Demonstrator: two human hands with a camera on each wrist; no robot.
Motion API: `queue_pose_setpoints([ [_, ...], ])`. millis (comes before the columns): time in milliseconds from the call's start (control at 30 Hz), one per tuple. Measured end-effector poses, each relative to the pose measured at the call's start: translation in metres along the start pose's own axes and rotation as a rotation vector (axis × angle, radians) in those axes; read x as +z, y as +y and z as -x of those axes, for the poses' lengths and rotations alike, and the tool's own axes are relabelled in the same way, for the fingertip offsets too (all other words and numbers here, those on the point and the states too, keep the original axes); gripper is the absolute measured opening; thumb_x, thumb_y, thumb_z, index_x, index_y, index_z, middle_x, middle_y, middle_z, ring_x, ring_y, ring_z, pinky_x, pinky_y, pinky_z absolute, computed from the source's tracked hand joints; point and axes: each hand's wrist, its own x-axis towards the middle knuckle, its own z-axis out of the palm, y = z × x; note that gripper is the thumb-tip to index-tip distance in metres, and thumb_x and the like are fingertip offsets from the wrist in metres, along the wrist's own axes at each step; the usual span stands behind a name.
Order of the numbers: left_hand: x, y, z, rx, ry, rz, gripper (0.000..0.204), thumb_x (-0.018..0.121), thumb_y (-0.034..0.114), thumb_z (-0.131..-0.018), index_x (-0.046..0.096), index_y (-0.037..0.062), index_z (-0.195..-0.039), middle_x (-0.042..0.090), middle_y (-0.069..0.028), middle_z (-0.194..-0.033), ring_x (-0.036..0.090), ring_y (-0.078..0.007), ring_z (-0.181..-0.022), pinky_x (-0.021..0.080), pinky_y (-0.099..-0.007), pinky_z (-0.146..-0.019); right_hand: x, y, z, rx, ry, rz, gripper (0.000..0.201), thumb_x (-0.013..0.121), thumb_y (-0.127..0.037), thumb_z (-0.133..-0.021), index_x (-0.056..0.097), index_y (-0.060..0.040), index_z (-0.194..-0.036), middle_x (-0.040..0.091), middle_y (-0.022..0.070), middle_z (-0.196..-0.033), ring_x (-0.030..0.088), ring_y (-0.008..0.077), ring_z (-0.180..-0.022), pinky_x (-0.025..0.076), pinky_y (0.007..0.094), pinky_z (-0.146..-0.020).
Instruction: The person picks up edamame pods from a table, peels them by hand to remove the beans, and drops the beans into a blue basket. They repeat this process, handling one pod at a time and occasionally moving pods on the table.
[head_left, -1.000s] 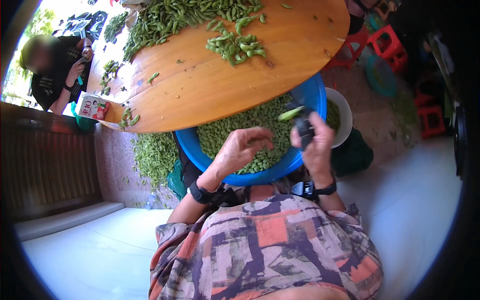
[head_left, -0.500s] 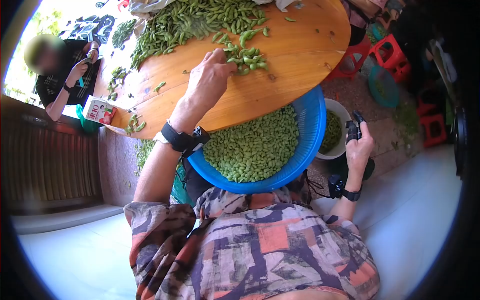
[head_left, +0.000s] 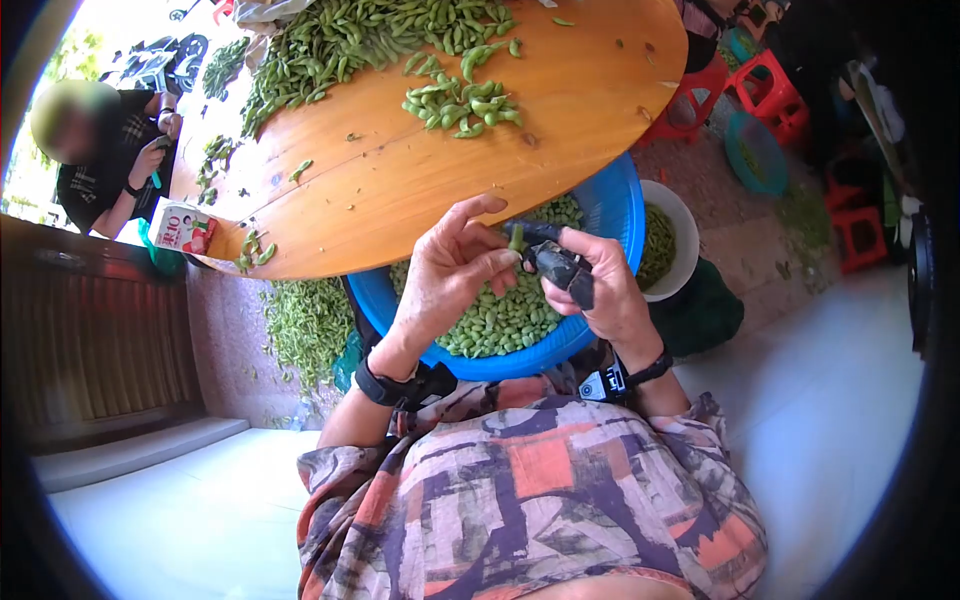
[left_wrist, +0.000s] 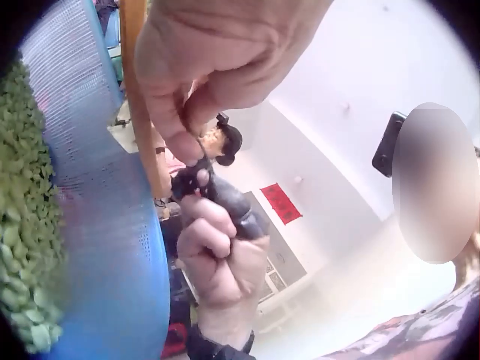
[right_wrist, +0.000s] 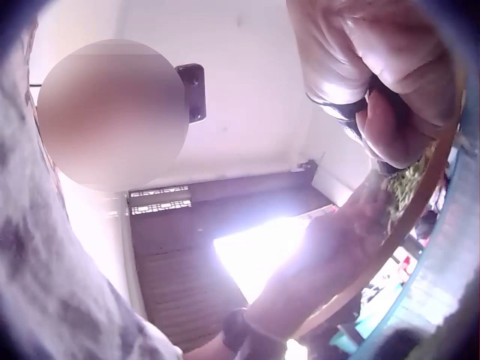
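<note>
Over the blue basin [head_left: 612, 205] of green beans [head_left: 495, 315], my left hand [head_left: 503, 262] pinches a small green pod [head_left: 517, 238] between thumb and fingers. My right hand [head_left: 548, 268] meets it there, curled around a black tool [head_left: 562, 268] whose tip touches the pod. In the left wrist view the left hand [left_wrist: 191, 139] is at the top and the right hand [left_wrist: 221, 255] grips the black tool [left_wrist: 229, 202] just below, beside the basin [left_wrist: 112, 225]. The right wrist view shows the right hand [right_wrist: 375, 82] clenched on something dark; the pod is hidden there.
A round wooden table [head_left: 400, 180] lies beyond the basin, with a small heap of pods [head_left: 462, 105] and a large pile [head_left: 350, 35] farther back. A white bucket [head_left: 685, 215] of beans stands right of the basin. Another person [head_left: 95, 165] sits at the far left; red stools [head_left: 775, 90] stand at the right.
My left hand reached out to the small heap on the table and has come back over the basin with a pod. My right hand swung from beside the bucket to meet it.
</note>
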Motion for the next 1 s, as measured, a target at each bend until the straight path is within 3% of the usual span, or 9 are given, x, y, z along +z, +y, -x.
queue_pose_setpoints([
  [67,0.001,-0.002,0.003,-0.021,0.022,-0.021,0.052,0.063,-0.006,-0.088,0.044,0.0015,-0.135,0.063,-0.0059,-0.080,0.063,-0.0121,-0.067,0.050,-0.0232,-0.057,0.000,0.002,-0.002,0.046,-0.063,-0.200,0.021,0.047,-0.010,-0.096,0.060,0.0037,-0.105,0.049,-0.0037,-0.065,0.044,0.0021,-0.054,0.034,0.0176,-0.045],
  [467,0.004,-0.008,0.009,-0.081,-0.058,-0.044,0.062,0.060,-0.007,-0.088,0.034,0.0060,-0.143,0.060,-0.0044,-0.074,0.057,-0.0097,-0.061,0.044,-0.0226,-0.054,-0.010,0.011,0.004,0.082,-0.105,-0.149,0.021,0.045,-0.011,-0.097,0.062,-0.0005,-0.097,0.051,-0.0030,-0.064,0.045,0.0026,-0.054,0.034,0.0183,-0.046],
  [533,0.008,-0.013,0.009,-0.006,-0.016,-0.095,0.062,0.060,-0.007,-0.088,0.033,0.0060,-0.143,0.060,-0.0046,-0.075,0.056,-0.0099,-0.061,0.043,-0.0220,-0.053,-0.011,0.011,0.005,0.088,-0.117,-0.205,0.021,0.044,-0.011,-0.097,0.063,-0.0008,-0.097,0.052,-0.0026,-0.064,0.046,0.0029,-0.054,0.035,0.0182,-0.046],
  [667,0.011,-0.017,0.011,0.028,-0.010,-0.111,0.059,0.059,-0.007,-0.088,0.036,0.0045,-0.141,0.060,-0.0049,-0.076,0.057,-0.0106,-0.061,0.043,-0.0221,-0.053,-0.012,0.015,0.009,0.014,-0.066,0.051,0.023,0.043,-0.012,-0.098,0.063,-0.0012,-0.095,0.052,-0.0024,-0.064,0.048,0.0035,-0.055,0.035,0.0190,-0.046],
  [767,0.009,-0.016,0.013,-0.128,-0.035,0.116,0.057,0.063,-0.006,-0.086,0.040,0.0024,-0.137,0.060,-0.0057,-0.076,0.056,-0.0115,-0.057,0.043,-0.0229,-0.050,-0.010,0.015,0.012,-0.011,-0.064,0.089,0.022,0.044,-0.011,-0.097,0.064,-0.0023,-0.094,0.052,-0.0029,-0.064,0.048,0.0028,-0.055,0.036,0.0195,-0.047],
  [833,0.006,-0.025,0.013,-0.291,-0.112,0.496,0.055,0.066,-0.002,-0.084,0.042,-0.0004,-0.134,0.061,-0.0067,-0.076,0.055,-0.0126,-0.050,0.041,-0.0229,-0.044,-0.011,0.017,0.014,-0.013,-0.065,0.075,0.021,0.045,-0.011,-0.097,0.064,-0.0030,-0.094,0.053,-0.0033,-0.064,0.047,0.0020,-0.055,0.035,0.0196,-0.047],
  [900,0.005,-0.035,0.014,-0.308,-0.136,0.598,0.056,0.068,-0.001,-0.084,0.043,-0.0013,-0.133,0.062,-0.0073,-0.076,0.054,-0.0133,-0.048,0.040,-0.0226,-0.042,-0.014,0.022,0.014,0.008,-0.085,-0.031,0.014,0.053,-0.005,-0.090,0.066,-0.0025,-0.094,0.057,0.0024,-0.069,0.053,0.0102,-0.058,0.040,0.0236,-0.051],
  [933,0.006,-0.037,0.015,-0.318,-0.158,0.701,0.056,0.069,0.000,-0.083,0.043,-0.0022,-0.133,0.062,-0.0079,-0.076,0.054,-0.0139,-0.045,0.039,-0.0223,-0.040,-0.014,0.021,0.013,0.008,-0.083,-0.032,0.014,0.053,-0.005,-0.090,0.066,-0.0025,-0.094,0.057,0.0024,-0.069,0.053,0.0102,-0.058,0.040,0.0236,-0.051],
  [1000,0.009,-0.040,0.017,-0.343,-0.116,0.733,0.055,0.068,0.000,-0.083,0.043,-0.0032,-0.132,0.062,-0.0080,-0.075,0.053,-0.0141,-0.043,0.041,-0.0221,-0.041,-0.013,0.019,0.010,-0.516,-0.047,0.610,0.019,0.058,0.003,-0.081,0.064,0.0000,-0.098,0.059,0.0116,-0.080,0.059,0.0247,-0.068,0.045,0.0313,-0.059],
])
